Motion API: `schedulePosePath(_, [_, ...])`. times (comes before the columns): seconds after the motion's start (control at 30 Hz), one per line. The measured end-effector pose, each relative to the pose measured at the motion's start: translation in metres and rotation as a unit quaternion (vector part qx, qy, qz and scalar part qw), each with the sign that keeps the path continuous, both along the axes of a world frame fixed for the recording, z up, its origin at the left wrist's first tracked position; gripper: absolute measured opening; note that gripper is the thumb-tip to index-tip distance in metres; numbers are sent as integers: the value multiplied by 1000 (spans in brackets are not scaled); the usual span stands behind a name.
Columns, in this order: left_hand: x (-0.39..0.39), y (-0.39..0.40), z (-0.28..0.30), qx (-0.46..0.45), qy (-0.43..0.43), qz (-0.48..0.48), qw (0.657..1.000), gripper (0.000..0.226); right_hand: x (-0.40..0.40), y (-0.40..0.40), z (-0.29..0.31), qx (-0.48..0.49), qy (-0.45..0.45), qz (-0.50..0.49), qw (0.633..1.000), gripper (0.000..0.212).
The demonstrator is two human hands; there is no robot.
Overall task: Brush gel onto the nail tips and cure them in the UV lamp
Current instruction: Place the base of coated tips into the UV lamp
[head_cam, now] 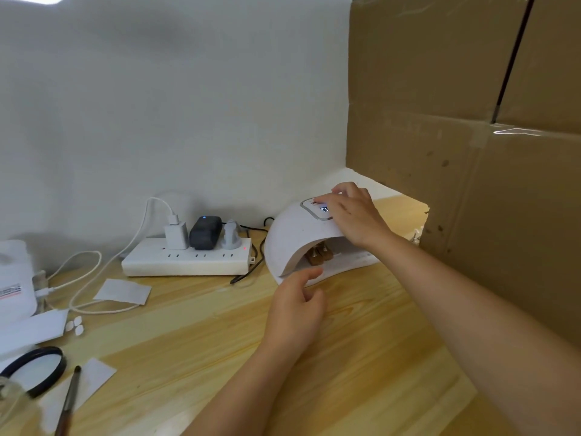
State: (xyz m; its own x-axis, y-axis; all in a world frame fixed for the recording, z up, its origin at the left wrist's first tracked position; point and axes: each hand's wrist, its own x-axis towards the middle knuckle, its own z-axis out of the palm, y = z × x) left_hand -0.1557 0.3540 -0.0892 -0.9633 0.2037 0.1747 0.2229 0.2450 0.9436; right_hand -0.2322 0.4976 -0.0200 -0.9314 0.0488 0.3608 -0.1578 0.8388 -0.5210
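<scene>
Single view, head-worn wide-angle camera, looking forward and down across wooden table (361, 357). Wall straight ahead at 12 o'clock, filling upper frame; cardboard panel (471, 121) close at 2 o'clock. UV lamp (292, 243) just right of centre, mid-distance. Left hand (298, 306) nearer lens; right hand (352, 212) further off at 1 o'clock, atop lamp. Power strip (185, 259) at 11 o'clock. Brush (67, 404) at 8 o'clock, nearest lens. Edges bowed by lens. No second view, nothing shared.

White power strip (185, 259) with three plugs at tabletop (361, 357) back edge. Cardboard box (471, 121) along right edge. Magnifying lens (34, 369) near left corner.
</scene>
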Motion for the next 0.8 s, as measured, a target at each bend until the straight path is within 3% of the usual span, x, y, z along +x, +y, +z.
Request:
schedulePosePath(0.2, [0,-1,3,78,-3,12,997,35,-5,-1,-3,-10,16,-17,1000,41])
schedulePosePath(0.4, [-2,-4,4,190,-22,40,981,33,-11,-5,1,-83,-15,-41,996,39])
schedulePosePath(0.5, [-4,-7,5,235,-25,61,970,33,-3,-5,3,-40,-19,-39,998,37])
schedulePosePath(0.6, [-6,-9,7,263,-43,83,960,29,8,-12,1,-34,70,-38,996,34])
schedulePosePath(0.7, [-6,-9,8,265,-71,97,957,24,26,-39,-1,-144,203,-31,968,31])
schedulePosePath(0.8, [-5,-9,9,272,-95,110,951,34,47,-77,5,-273,279,-8,920,23])
